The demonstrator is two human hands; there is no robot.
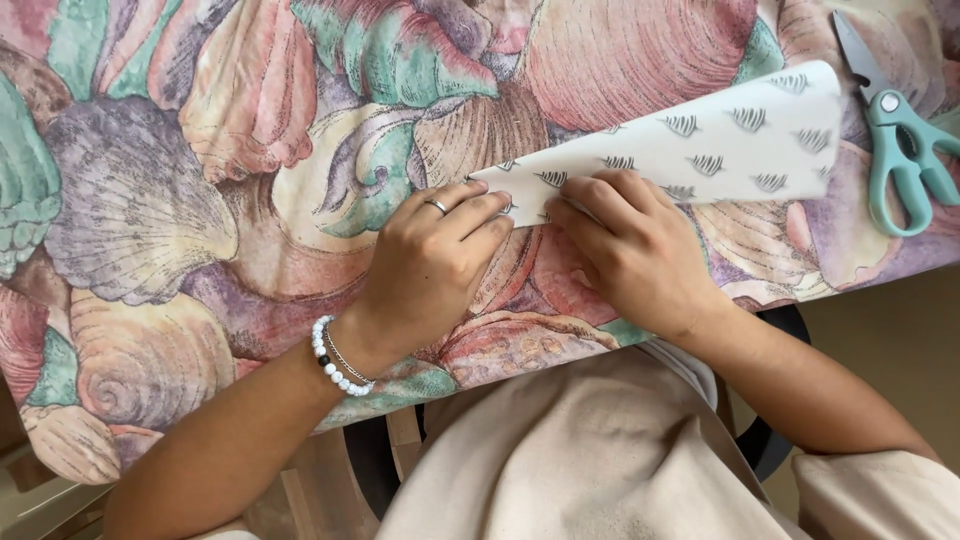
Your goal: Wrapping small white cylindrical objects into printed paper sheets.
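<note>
Location: On the worktop (150, 200), covered by a cloth printed with large shells in pink, green and purple, a folded sheet of paper (700, 140) lay at the near right, its narrow end pointing toward the person.

Paper: White with small grey striped marks, folded into a long tapering shape; the wide end lay near the scissors (905, 150), the tip under the fingers.

Handling, judged: Light and thin, it would crease readily and tear if pulled hard. It looked likely to slide on the cloth unless held flat. The safest hold appeared to be flat pressure near the fold, or a pinch at an edge.

Left hand (435, 260): Palm down, fingers extended and held together, the tips resting on the pointed end of the paper. A ring showed on one finger, and a bead bracelet (335, 360) on the wrist.

Right hand (635, 245): Palm down, fingers curled, the tips pressing on the lower edge of the paper just beside the left fingertips. Neither hand pinched or lifted it.

Arms: Both forearms came in from the near edge and converged on the tip.

Scissors: Teal-handled, blades shut, lying apart from both hands at the far right.
</note>
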